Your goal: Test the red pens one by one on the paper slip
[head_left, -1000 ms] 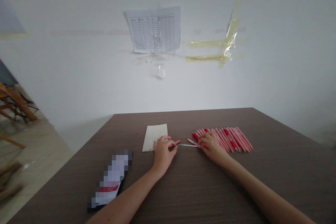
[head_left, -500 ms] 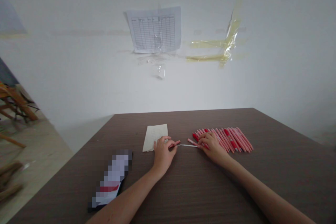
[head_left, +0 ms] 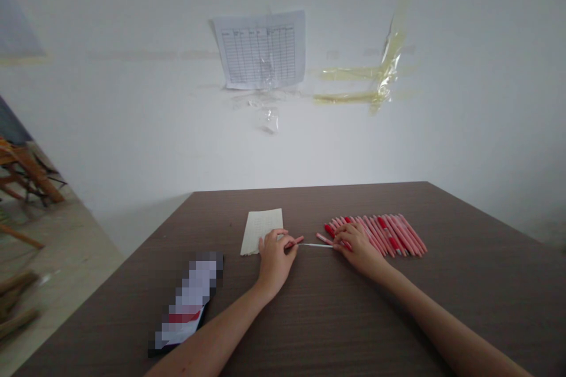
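Note:
My left hand (head_left: pixel 274 256) rests on the brown table (head_left: pixel 336 318) with its fingers pinched round a pink pen barrel (head_left: pixel 295 242). A thin white refill (head_left: pixel 316 244) runs from that barrel across to my right hand (head_left: pixel 356 247). The right hand's fingers are closed on the refill's other end, beside a row of several pink and red pens (head_left: pixel 384 234). A small sheet of white paper (head_left: pixel 262 230) lies just behind my left hand.
A flat dark package with a blurred label (head_left: pixel 188 303) lies on the table to the left of my left arm. A printed chart (head_left: pixel 260 49) and strips of yellowed tape (head_left: pixel 371 79) hang on the white wall. Wooden furniture (head_left: pixel 22 179) stands at the far left on the floor.

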Available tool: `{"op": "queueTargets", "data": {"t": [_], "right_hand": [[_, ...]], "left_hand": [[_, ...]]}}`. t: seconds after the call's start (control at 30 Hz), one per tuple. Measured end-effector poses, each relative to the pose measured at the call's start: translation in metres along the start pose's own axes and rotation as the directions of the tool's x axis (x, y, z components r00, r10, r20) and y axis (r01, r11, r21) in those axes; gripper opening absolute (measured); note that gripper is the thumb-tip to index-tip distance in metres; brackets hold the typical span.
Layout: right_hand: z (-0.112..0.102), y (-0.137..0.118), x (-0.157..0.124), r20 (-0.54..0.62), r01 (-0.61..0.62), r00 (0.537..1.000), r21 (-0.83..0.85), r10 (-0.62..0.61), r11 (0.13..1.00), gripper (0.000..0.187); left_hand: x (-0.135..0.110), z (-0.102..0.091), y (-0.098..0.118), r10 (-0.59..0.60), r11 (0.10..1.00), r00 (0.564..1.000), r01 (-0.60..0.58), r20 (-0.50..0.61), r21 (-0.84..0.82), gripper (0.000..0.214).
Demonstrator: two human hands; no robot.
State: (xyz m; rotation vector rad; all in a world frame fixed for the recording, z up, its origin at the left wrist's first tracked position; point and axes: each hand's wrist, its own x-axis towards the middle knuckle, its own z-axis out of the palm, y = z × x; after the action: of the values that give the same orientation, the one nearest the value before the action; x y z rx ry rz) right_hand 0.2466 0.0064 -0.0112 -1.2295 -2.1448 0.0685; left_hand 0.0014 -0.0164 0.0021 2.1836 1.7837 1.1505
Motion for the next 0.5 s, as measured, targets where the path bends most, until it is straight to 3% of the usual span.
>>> {"op": "queueTargets", "data": {"t": [0.5], "right_hand": [[-0.0012, -0.0011, 0.0012, -0.005, 0.054, 0.999, 0.059, -0.054, 0.997, 0.008]], "left_hand": [[0.0022, 0.0030, -0.0012, 0.071, 0.996, 0.996, -0.068, 0.053, -0.061, 0.008]]}}
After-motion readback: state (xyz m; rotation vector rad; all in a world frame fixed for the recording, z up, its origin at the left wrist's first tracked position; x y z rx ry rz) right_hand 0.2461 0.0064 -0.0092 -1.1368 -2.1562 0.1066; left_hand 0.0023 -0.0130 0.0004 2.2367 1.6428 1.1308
